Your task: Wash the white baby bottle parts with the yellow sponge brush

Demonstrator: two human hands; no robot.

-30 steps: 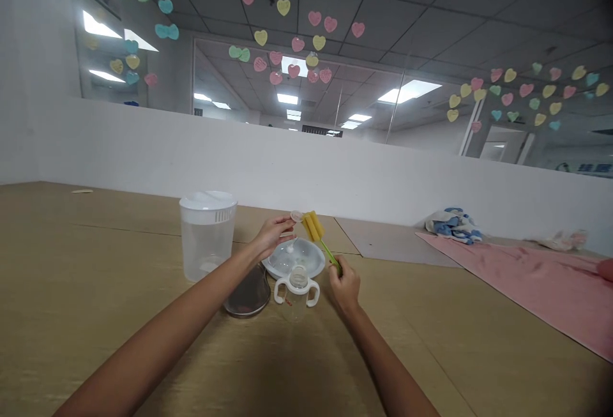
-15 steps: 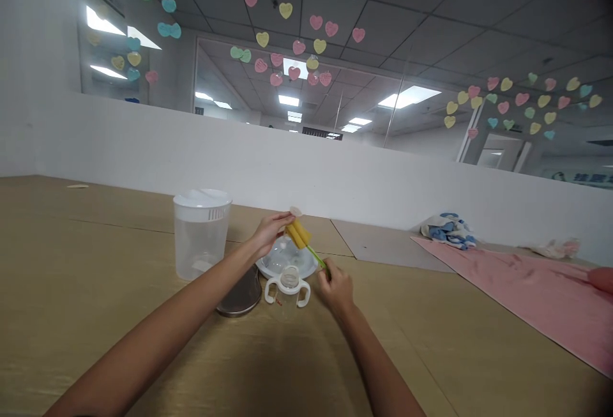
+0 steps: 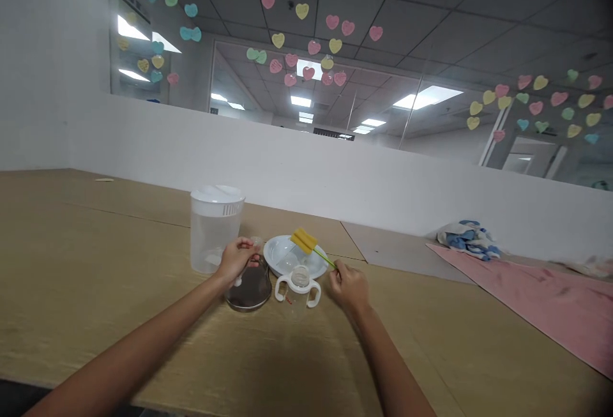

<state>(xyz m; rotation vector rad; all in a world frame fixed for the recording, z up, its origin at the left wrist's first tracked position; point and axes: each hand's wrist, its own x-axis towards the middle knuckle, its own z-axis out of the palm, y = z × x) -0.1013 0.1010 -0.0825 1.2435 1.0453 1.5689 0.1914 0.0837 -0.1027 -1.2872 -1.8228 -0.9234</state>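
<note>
My left hand is closed, its fingertips pinching a small translucent piece that looks like a bottle nipple. It hovers over a dark brown tray. In my right hand is the green handle of a bottle brush, whose yellow sponge head is over the back of a white bowl. Just in front of the bowl stands a clear baby bottle with two white side handles, upright and open at the top. The bowl's contents look clear but are hard to make out.
A translucent lidded container stands on the tan tabletop, behind my left hand. To the right lies a pink cloth, with a blue and white cloth bunched up near the white wall.
My left hand has moved left and down, away from the sponge head, carrying the small translucent piece over the tray. My right hand still holds the brush. The view has turned slightly left.
</note>
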